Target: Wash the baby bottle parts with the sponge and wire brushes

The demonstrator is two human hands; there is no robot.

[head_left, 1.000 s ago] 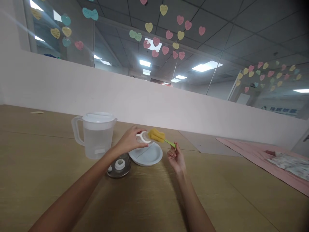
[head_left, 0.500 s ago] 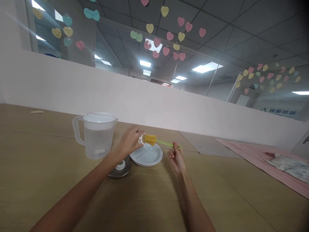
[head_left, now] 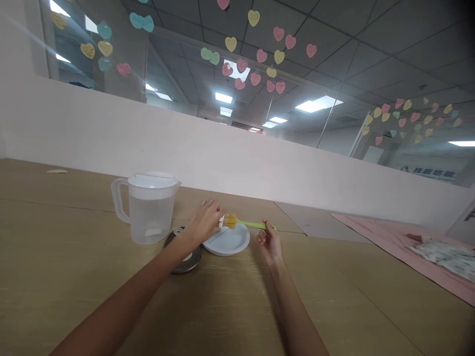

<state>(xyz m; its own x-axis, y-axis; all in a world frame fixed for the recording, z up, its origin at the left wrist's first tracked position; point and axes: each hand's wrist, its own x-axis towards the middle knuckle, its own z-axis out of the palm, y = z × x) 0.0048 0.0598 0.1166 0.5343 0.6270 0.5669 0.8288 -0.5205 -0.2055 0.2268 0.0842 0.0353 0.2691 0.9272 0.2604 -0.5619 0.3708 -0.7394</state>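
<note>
While the left hand (head_left: 205, 220) is curling its fingers around a small bottle (head_left: 221, 222), the right hand (head_left: 270, 243) is pinching the brush (head_left: 251, 224) by the far right end of its green handle, thumb against finger, with the other fingers kinda loosely bent. So the brush is basically bridging the two hands, its long axis running left to right and dipping just a little at the handle end. The yellow sponge head (head_left: 232, 221) is sitting way closer to the left hand and pointing straight at it, partly inside the bottle's mouth from the look of things, and that mouth is facing right, pretty much in line with the handle. Most of the bottle is hiding behind the fingers, so I can't tell how deep the sponge is reaching. Going outward, the white bowl (head_left: 229, 244) is resting on the table (head_left: 230, 306) below the sponge, between the hands. The dark metal tray (head_left: 187, 268) is lying left of the bowl, partly under the left forearm, and the lidded pitcher (head_left: 150, 217) is standing upright farther left.
</note>
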